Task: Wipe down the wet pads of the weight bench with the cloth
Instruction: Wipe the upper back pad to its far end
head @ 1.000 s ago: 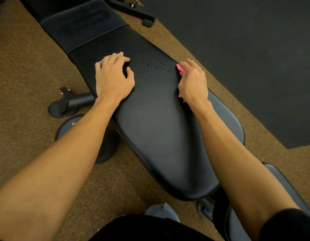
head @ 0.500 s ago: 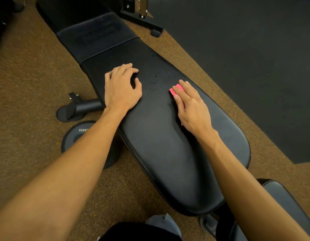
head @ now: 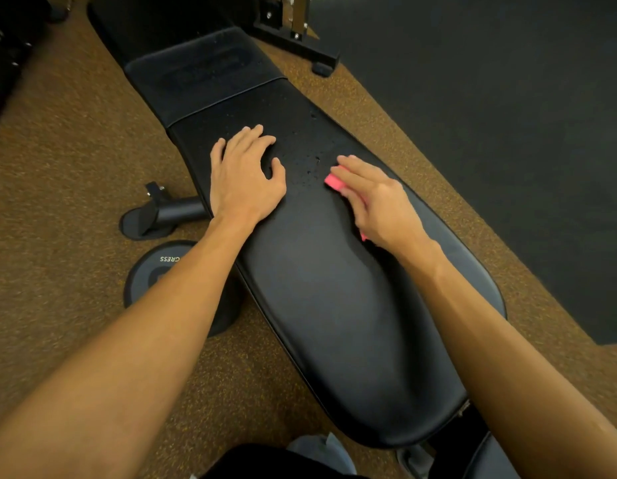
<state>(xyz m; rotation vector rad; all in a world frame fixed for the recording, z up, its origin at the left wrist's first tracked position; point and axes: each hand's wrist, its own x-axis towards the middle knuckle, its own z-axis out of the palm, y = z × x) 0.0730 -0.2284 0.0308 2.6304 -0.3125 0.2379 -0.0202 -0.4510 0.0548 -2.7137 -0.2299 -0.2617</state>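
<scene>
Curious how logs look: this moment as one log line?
step: wipe bench pad | right hand: presses pink cloth down | left hand: rests on pad | droplets: between hands

The left hand (head: 245, 181) is resting palm-down on the long black back pad (head: 334, 305) of the weight bench, fingers slightly bent. The right hand (head: 376, 202) is pressing a pink cloth (head: 333, 183) flat against the same pad. Its fingers are extending over the cloth, which is showing at the fingertips and beside the wrist. Water droplets (head: 310, 164) are sitting on the pad between the hands. A round weight plate (head: 151, 271) is lying on the brown floor (head: 58, 167), left of the bench.
</scene>
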